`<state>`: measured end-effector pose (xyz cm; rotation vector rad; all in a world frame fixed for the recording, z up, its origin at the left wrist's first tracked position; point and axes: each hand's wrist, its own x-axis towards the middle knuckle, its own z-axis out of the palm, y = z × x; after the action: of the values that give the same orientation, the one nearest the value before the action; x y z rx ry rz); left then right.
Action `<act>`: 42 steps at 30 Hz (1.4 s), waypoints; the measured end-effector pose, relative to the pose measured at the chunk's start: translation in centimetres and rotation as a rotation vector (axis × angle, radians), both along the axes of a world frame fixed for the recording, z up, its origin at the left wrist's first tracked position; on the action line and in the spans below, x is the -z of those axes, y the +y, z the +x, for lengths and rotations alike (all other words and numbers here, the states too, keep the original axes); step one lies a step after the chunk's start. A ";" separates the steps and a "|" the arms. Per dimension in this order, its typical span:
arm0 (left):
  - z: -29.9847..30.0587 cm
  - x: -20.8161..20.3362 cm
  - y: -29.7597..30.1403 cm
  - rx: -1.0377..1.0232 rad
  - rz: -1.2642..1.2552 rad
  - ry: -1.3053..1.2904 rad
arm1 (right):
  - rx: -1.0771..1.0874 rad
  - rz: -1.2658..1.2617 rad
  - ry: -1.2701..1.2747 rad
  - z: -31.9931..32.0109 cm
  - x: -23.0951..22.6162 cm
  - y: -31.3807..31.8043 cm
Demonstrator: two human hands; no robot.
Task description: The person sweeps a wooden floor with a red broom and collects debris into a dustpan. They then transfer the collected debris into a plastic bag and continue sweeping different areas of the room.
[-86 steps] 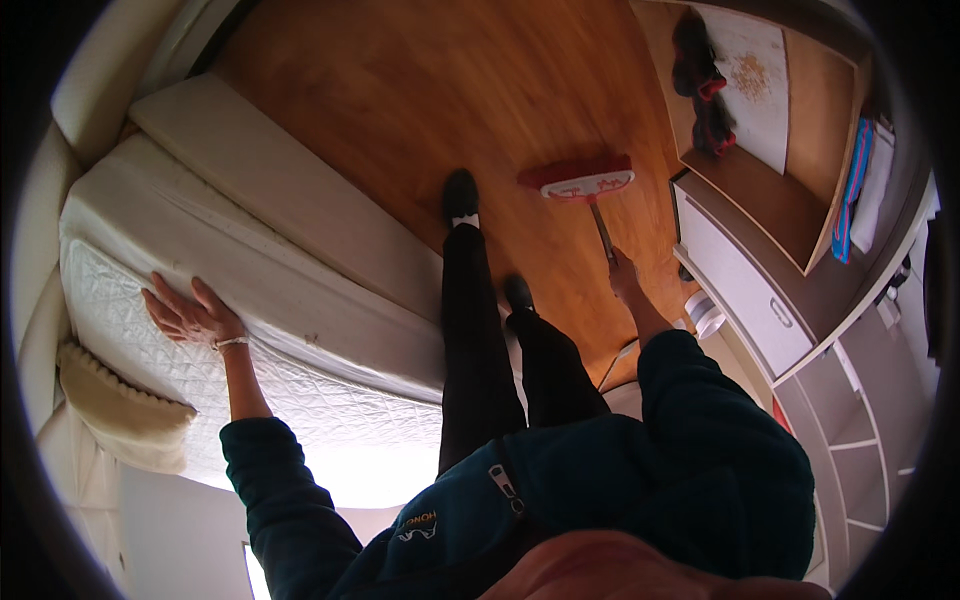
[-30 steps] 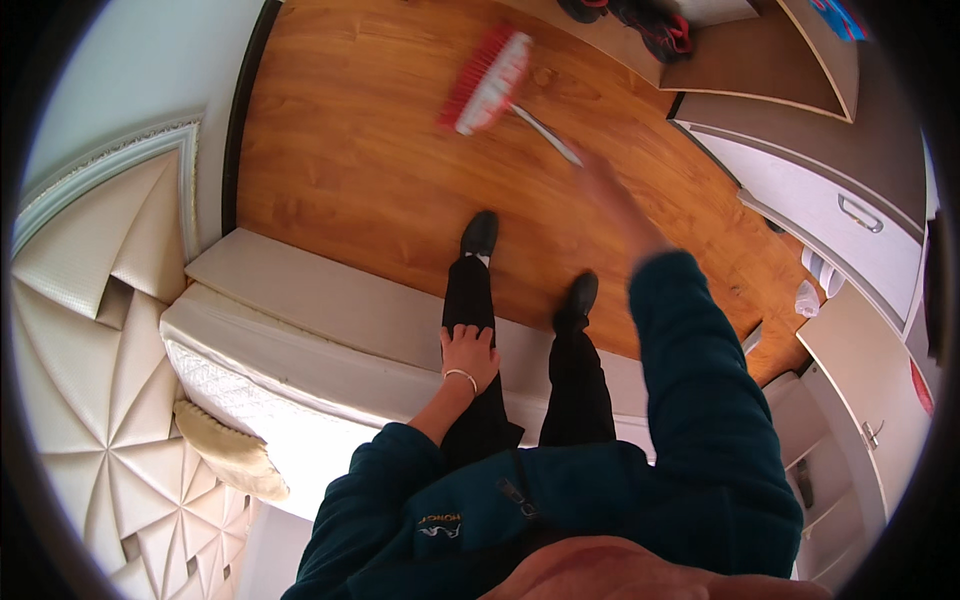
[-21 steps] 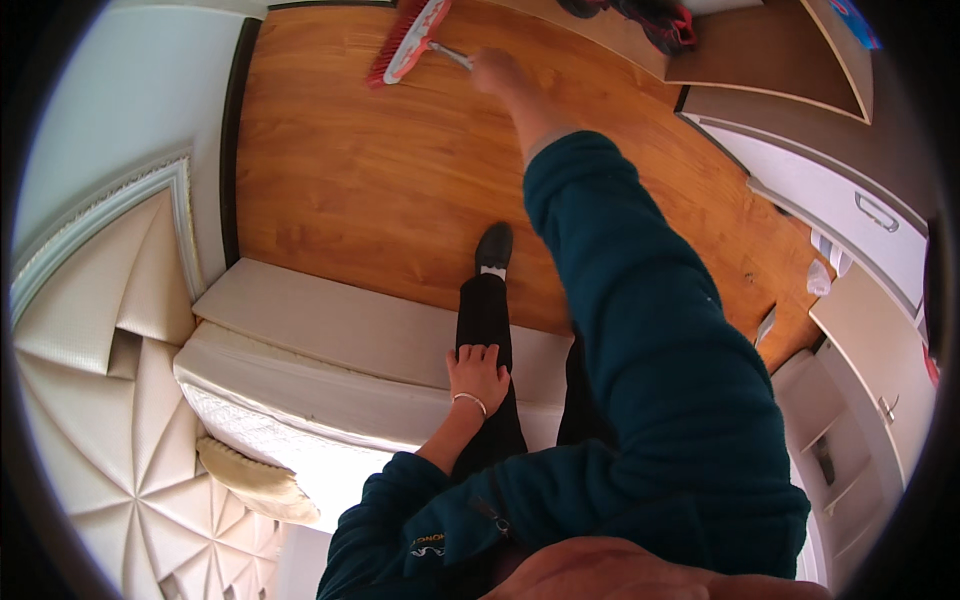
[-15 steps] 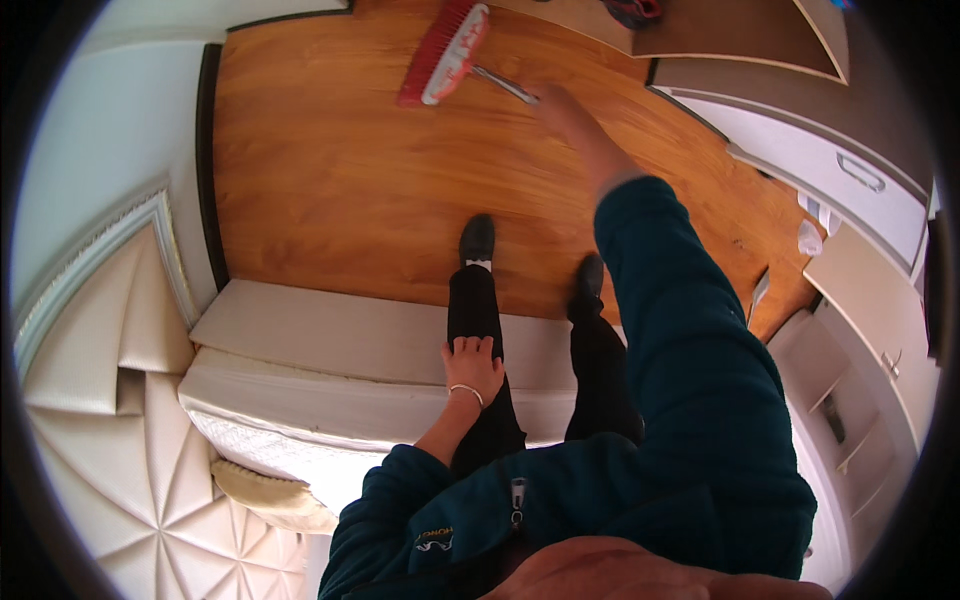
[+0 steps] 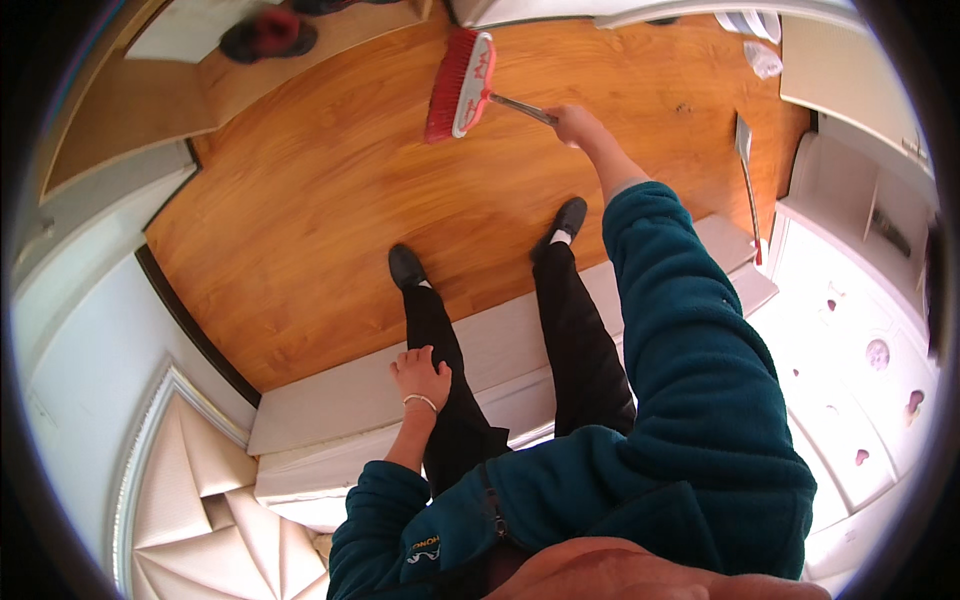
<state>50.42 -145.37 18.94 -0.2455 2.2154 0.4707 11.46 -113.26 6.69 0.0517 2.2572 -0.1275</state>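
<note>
Out over the floor, my right hand is closed around the grey handle of a broom. The broom has a white and pink head with red bristles, tilted toward the left on or close to the wooden floor. My left hand, with a bracelet at its wrist, lies against my left leg near the knee, holding nothing, its fingers slightly apart. Dark shoes show beyond the legs.
A dustpan with a long handle lies at the right. A pale bed base runs beside my legs. A wooden shelf unit with dark and red shoes stands far left. A white bag sits far right.
My view has turned toward the right, bringing the dustpan fully into sight. My feet have shifted, and the left hand's fingers sit more loosely at the leg. The broom stays in my right hand.
</note>
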 end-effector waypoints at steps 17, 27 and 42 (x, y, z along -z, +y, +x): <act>-6.7 0.1 14.3 0.536 -0.269 -0.114 | 0.126 0.156 0.197 4.8 -6.2 37.3; -21.7 -3.5 25.9 0.568 0.088 0.264 | 1.064 -0.059 -0.097 29.4 -10.3 40.1; -40.8 -3.1 45.0 1.412 0.112 0.074 | 1.277 -1.005 0.603 23.7 10.5 30.1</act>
<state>9.58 -100.40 22.02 1.3222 1.8559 -0.2015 35.17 -83.14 -3.80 0.9905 2.0628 -2.1036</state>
